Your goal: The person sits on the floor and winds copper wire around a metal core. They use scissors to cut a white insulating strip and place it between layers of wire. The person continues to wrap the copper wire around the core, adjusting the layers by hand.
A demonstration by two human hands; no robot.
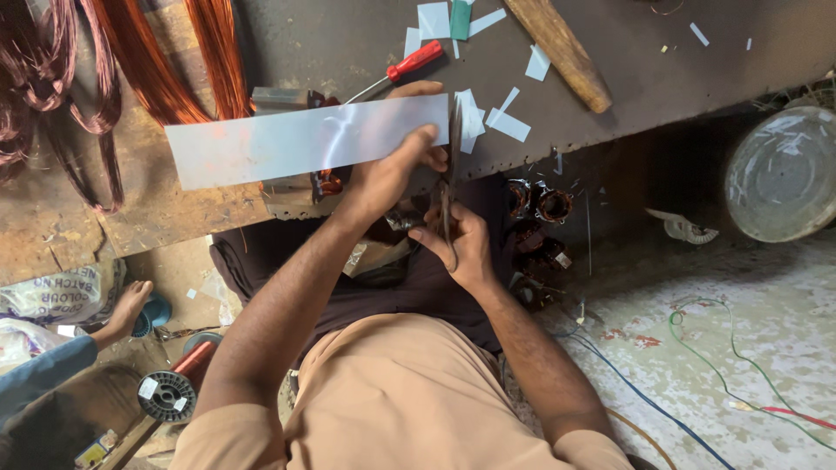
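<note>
Nearest the camera, at lower left, a black wire spool (167, 396) with a red core lies on the floor beside another person's bare foot (127, 305) and a printed sack (54, 296). Farther up, the right hand (460, 246) is curled shut around the handles of a pair of scissors (449, 178), whose blades point up at the end of a long white sheet strip (305, 139). The left hand (392, 172) pinches that strip near its right end, thumb on top and fingers beneath, holding it level over the edge of the dark workbench (644, 78). Right of the hands, small copper-wound coils (542, 204) sit below the bench edge, and a round metal basin (784, 174) farther right holds nothing I can make out (its inside looks dull and scuffed). On the bench beyond lie cut white slips (508, 124), a red-handled screwdriver (402, 70) and a wooden handle (562, 52), with copper wire bundles (174, 61) at far left.
</note>
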